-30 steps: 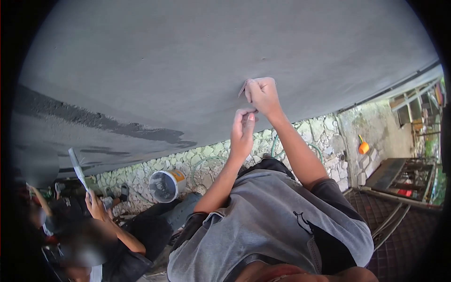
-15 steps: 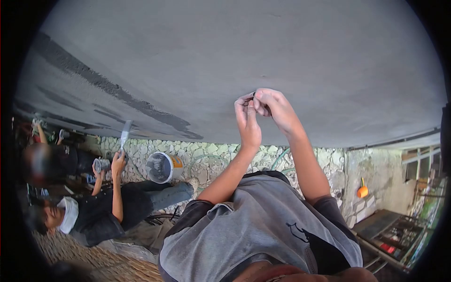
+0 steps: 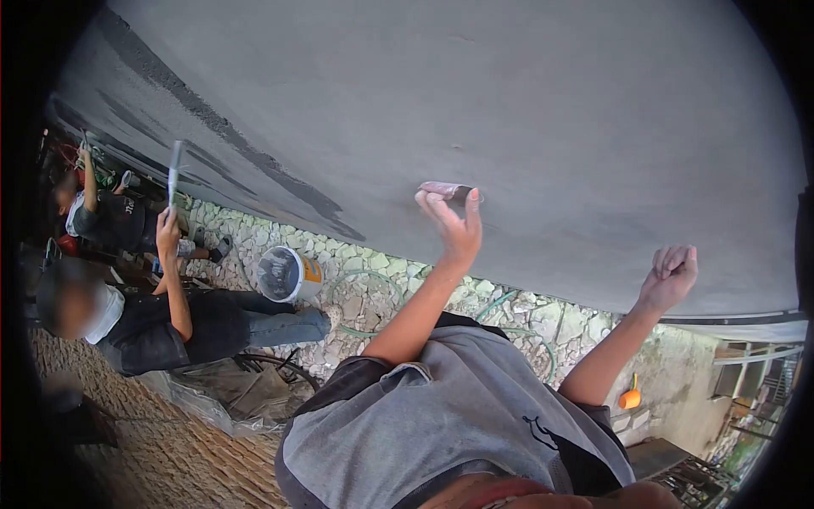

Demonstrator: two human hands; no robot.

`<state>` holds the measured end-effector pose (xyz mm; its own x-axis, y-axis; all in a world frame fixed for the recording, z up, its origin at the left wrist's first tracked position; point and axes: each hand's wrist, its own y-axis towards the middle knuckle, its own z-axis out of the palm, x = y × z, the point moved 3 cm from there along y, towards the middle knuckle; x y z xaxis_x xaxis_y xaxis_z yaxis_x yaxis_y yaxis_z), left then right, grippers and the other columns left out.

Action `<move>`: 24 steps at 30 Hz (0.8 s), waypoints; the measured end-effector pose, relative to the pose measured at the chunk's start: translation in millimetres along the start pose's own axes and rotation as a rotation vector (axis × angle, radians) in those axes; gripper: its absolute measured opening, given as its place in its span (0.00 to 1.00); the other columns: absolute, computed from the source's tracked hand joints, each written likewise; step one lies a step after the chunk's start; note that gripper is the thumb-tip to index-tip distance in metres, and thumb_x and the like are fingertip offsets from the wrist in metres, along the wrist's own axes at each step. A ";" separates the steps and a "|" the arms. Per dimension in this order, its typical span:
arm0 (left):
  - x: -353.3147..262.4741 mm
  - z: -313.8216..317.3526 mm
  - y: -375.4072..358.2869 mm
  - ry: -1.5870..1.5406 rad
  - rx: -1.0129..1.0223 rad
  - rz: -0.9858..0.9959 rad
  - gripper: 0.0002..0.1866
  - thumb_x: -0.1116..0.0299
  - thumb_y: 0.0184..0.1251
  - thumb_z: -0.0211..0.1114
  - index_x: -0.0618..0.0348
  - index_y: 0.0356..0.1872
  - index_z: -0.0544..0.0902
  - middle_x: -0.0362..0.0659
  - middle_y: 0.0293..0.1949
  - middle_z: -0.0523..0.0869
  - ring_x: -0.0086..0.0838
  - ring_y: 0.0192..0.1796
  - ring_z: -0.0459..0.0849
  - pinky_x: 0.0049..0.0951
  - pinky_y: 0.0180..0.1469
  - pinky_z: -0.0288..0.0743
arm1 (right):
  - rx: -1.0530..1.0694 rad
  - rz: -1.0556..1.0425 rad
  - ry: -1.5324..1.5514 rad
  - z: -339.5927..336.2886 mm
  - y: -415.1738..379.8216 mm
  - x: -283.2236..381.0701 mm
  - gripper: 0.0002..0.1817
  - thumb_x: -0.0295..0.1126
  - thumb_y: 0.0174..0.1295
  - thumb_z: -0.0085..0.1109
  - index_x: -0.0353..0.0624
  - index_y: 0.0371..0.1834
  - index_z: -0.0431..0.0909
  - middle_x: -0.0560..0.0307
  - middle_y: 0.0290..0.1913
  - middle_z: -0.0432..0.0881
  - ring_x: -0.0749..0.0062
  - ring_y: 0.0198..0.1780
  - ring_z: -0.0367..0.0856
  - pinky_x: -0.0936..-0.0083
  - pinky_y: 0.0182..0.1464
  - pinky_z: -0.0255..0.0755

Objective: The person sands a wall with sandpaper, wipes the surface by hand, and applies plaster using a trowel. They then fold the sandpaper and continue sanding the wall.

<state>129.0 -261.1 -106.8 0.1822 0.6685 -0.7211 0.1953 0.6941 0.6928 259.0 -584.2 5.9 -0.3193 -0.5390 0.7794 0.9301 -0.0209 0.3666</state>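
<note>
My left hand is at the grey plastered wall, gripping a dusty, curved piece of sandpaper. The sheet is pinkish grey on one face and dark on the other, and lies against or very close to the wall. Well off to the right, my right hand is raised in front of the lower wall with its fingers curled in. Nothing shows in it. Pale dust coats the fingers of both hands.
On the left, a co-worker lifts a wide brush to the wall. A bucket of grey material stands on the rubble ground, where a green hose lies. Another person works farther back. An orange dipper is at right.
My hands have come apart: the right moved away right and down, while the left keeps the sandpaper at the wall. The co-worker's brush has risen. The view has tilted.
</note>
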 end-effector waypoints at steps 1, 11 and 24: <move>2.6 -5.2 1.8 0.120 0.044 0.031 0.20 0.61 0.70 0.70 0.62 0.45 0.69 0.47 0.46 0.67 0.34 0.47 0.67 0.40 0.53 0.62 | -0.035 -0.022 -0.056 -5.5 7.3 -8.4 0.23 0.37 0.78 0.42 0.47 0.19 0.60 0.66 0.16 0.57 0.82 0.16 0.48 0.79 0.20 0.45; -25.1 -20.9 25.0 0.050 0.274 -0.167 0.10 0.75 0.65 0.73 0.63 0.38 0.77 0.39 0.31 0.76 0.20 0.28 0.73 0.24 0.30 0.68 | -0.023 0.004 -0.009 -41.9 25.5 -26.2 0.26 0.38 0.79 0.43 0.48 0.16 0.59 0.67 0.12 0.56 0.83 0.13 0.46 0.78 0.16 0.40; -16.3 -19.8 27.7 -0.232 0.356 -0.320 0.08 0.79 0.66 0.71 0.63 0.37 0.78 0.41 0.34 0.85 0.22 0.33 0.86 0.22 0.38 0.76 | -0.055 0.033 -0.057 -37.5 24.0 -23.6 0.27 0.41 0.79 0.42 0.50 0.15 0.58 0.67 0.12 0.54 0.81 0.13 0.45 0.77 0.17 0.41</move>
<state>112.3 -247.5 -75.8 0.2604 0.3331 -0.9062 0.5839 0.6931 0.4226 295.6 -603.6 -22.7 -0.2966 -0.4912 0.8190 0.9484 -0.0509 0.3129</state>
